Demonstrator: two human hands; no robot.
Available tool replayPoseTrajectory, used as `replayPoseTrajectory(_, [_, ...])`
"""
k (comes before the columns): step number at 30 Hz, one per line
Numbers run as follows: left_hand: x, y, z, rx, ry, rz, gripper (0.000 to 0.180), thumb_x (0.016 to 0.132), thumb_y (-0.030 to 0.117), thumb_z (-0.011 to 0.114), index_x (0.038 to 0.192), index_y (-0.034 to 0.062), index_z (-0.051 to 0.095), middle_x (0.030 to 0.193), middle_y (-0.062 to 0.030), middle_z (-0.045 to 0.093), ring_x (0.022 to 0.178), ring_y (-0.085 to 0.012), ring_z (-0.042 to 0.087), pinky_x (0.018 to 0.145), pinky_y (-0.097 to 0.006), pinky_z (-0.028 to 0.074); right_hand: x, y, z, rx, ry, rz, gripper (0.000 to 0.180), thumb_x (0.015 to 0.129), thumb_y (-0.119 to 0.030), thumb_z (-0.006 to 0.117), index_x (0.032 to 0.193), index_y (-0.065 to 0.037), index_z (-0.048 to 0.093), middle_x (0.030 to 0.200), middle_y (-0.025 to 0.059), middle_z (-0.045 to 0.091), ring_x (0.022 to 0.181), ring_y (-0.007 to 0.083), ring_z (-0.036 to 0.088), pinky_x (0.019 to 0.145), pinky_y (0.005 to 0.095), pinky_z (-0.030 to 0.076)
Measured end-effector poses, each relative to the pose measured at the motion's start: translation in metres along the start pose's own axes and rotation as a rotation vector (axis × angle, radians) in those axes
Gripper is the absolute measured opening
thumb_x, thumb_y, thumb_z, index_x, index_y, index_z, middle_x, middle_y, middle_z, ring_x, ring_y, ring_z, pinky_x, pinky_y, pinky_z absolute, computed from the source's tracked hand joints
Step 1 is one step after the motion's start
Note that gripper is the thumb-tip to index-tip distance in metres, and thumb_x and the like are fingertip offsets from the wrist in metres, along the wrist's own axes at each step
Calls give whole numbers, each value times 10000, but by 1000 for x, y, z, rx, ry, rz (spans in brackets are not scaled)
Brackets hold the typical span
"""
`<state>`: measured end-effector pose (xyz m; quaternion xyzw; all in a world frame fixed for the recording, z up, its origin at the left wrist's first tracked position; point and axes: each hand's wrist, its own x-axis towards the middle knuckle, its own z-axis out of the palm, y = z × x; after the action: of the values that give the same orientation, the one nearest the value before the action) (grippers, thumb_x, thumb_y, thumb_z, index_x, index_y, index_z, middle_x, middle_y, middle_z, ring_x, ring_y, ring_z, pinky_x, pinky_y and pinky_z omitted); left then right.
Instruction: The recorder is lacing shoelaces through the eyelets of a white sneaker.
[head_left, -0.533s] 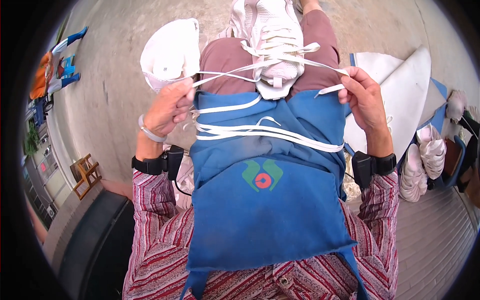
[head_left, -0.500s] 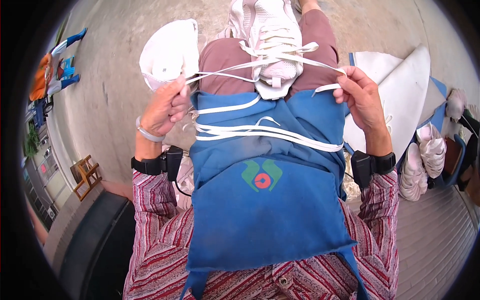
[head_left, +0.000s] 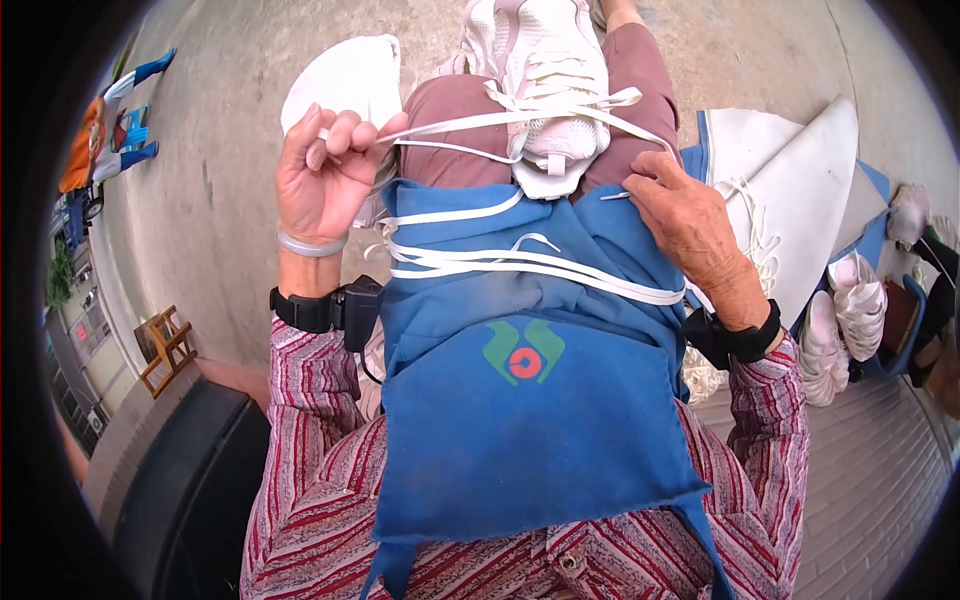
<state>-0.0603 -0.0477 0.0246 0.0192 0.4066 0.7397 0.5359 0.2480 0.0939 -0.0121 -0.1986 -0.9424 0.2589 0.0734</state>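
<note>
A pale sneaker [head_left: 556, 75] rests between my knees with its heel toward me and a loose bow-like crossing of lace at its tongue. My left hand [head_left: 330, 180] is turned partly palm up, its fingers closed on one end of the white shoelace [head_left: 455, 124], which runs taut from the shoe. On the right, my right hand [head_left: 690, 220] is closed on the other lace end, back of the hand showing; a short tip sticks out past its fingers over the blue apron [head_left: 530, 430]. More white laces [head_left: 540, 266] lie across my lap on the apron.
A white rounded piece [head_left: 345, 80] lies beyond my left hand. At right are white sheets [head_left: 790, 190] with loose laces and several pale shoes [head_left: 840, 325]. A wooden stool [head_left: 167, 350] stands far left, with a person in orange [head_left: 90, 150] beyond.
My left hand has risen slightly and turned its palm upward, still pulling the lace. My right hand has moved inward and rolled over, its back now showing.
</note>
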Motion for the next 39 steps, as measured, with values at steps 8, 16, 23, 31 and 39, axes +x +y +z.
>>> replayPoseTrajectory(8, [0,-11,26,1242,-405,-231,60,903,105,572,886,56,541,731,-1,575,597,-48,499,558,-194,427,25,7,4,178,79,111,83,848,-65,574,925,-32,578,849,135,558,798,335,586,675,396,483])
replayPoseTrajectory(16, [11,-19,29,1942,-659,635,201,870,46,559,1069,25,570,956,-141,651,779,-322,647,709,-358,507,36,13,11,321,313,285,98,847,-95,608,913,-28,632,821,135,609,744,300,600,666,356,479])
replayPoseTrajectory(23, [16,-33,31,1770,-515,296,142,872,69,562,1000,17,596,837,-114,651,819,-266,635,733,-343,491,37,12,12,363,280,254,106,848,-93,600,914,-18,637,831,137,619,759,300,615,676,359,484])
replayPoseTrajectory(31, [21,-39,30,1735,-482,294,112,865,135,583,881,35,631,791,-99,626,769,-265,557,706,-352,451,44,7,8,247,242,208,74,845,-82,600,881,-25,629,863,147,617,782,333,609,683,379,487])
replayPoseTrajectory(39, [28,-44,14,1709,-453,463,125,853,147,600,892,44,660,783,-105,631,750,-278,562,717,-358,442,56,8,0,604,-39,516,145,871,-126,554,873,11,603,797,176,616,749,339,598,689,376,471])
